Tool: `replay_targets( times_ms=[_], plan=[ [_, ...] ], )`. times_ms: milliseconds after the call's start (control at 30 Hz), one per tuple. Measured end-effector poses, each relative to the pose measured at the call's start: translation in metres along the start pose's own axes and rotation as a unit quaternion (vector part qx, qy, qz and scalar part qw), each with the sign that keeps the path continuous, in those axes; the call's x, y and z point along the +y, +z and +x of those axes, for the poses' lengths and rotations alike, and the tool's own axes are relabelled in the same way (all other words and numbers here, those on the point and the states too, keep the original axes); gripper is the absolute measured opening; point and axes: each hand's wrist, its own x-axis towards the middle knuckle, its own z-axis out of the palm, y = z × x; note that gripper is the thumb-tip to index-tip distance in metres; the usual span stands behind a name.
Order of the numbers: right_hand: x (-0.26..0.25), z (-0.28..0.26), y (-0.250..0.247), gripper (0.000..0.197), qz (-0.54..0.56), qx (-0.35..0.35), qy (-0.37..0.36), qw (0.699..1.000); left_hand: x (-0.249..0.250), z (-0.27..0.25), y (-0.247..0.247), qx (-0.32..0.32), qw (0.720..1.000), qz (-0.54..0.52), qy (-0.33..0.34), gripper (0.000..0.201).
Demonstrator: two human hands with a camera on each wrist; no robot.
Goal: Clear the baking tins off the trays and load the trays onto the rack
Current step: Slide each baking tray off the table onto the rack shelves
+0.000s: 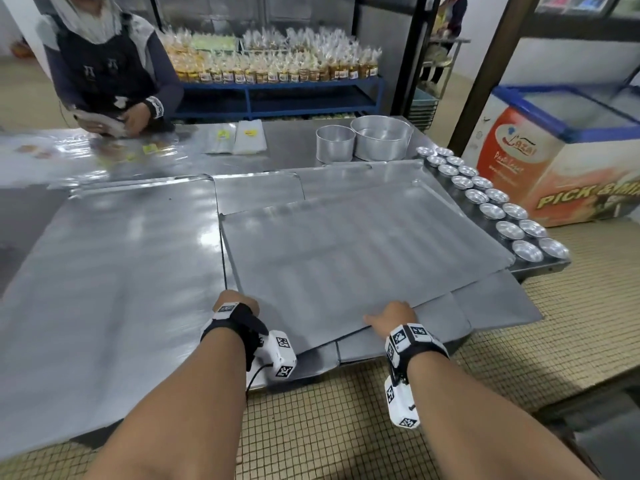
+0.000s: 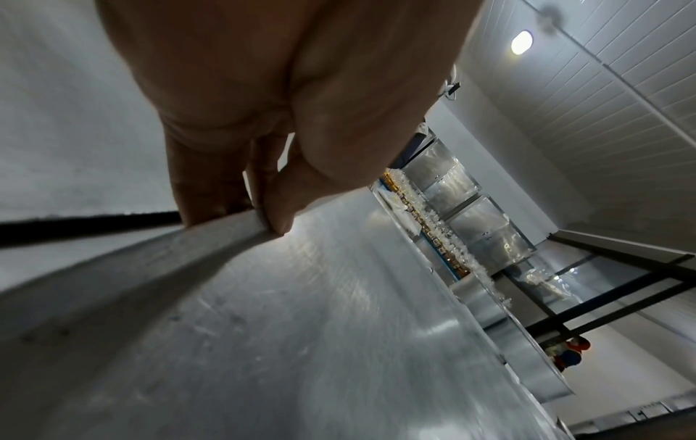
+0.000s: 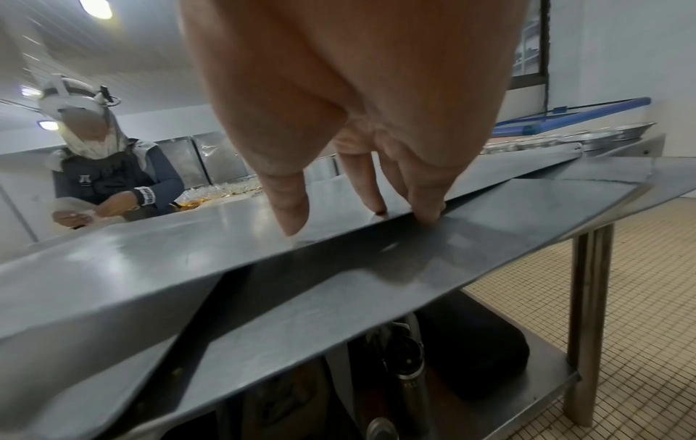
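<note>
I am standing at a steel table (image 1: 114, 258) with both hands on the near edge of the top tray (image 1: 363, 251), a bare flat metal sheet lying askew on a loose stack of other trays (image 1: 491, 303) that overhang the table's front. My left hand (image 1: 235, 301) grasps the tray's near left corner; the left wrist view shows the thumb (image 2: 280, 214) and a finger pinching the rim. My right hand (image 1: 391, 315) holds the near edge further right, thumb (image 3: 290, 217) pressed on top and fingertips hooked under the edge, which sits lifted off the tray below.

The small baking tins (image 1: 485, 195) stand in two rows along the table's right edge, just beside the trays, with two round pans (image 1: 367, 140) at the far side. So the clearing looks done, and I judge the step in hand to be lifting this tray for loading.

A dark rack (image 1: 420, 109) stands beyond the table's far right. The next move calls for raising the tray level, clear of the tins, and carrying it round.

Across the table, another person (image 1: 110, 74) handles packets.
</note>
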Motion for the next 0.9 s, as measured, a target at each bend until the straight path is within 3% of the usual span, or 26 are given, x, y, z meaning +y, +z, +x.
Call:
replay_targets(
  times_ms=[67, 200, 333, 433, 600, 700, 767, 900],
  plan=[
    [-0.002, -0.005, 0.002, 0.047, -0.006, 0.003, -0.016, 1.000, -0.002, -0.007, -0.014, -0.049, 0.999, -0.015, -0.004, 0.020],
    [-0.003, -0.012, 0.009, 0.033, -0.016, 0.012, -0.047, 0.999, -0.016, -0.033, -0.027, -0.005, 0.999, -0.044, -0.006, 0.009],
    [0.003, -0.024, 0.017, 0.034, -0.020, -0.001, -0.070, 0.997, -0.045, -0.059, -0.021, 0.021, 0.998, -0.060, -0.027, 0.023],
    [0.014, -0.033, 0.022, 0.030, -0.036, -0.003, -0.090, 0.995, -0.069, -0.084, -0.013, -0.001, 0.996, -0.077, -0.055, 0.031],
    [0.042, -0.047, 0.033, 0.038, -0.054, -0.024, -0.122, 0.991, -0.099, -0.140, 0.010, -0.022, 0.992, -0.086, -0.089, 0.019],
    [0.057, -0.057, 0.041, 0.041, -0.052, -0.004, -0.141, 0.989, -0.111, -0.165, 0.028, 0.031, 0.987, -0.117, -0.110, 0.006],
    [0.067, -0.064, 0.044, 0.045, -0.047, 0.006, -0.153, 0.987, -0.117, -0.181, 0.037, 0.046, 0.983, -0.123, -0.131, 0.016],
    [0.079, -0.077, 0.041, 0.057, 0.023, 0.020, -0.139, 0.990, -0.120, -0.203, 0.052, -0.015, 0.989, -0.083, -0.122, 0.013]
  ],
)
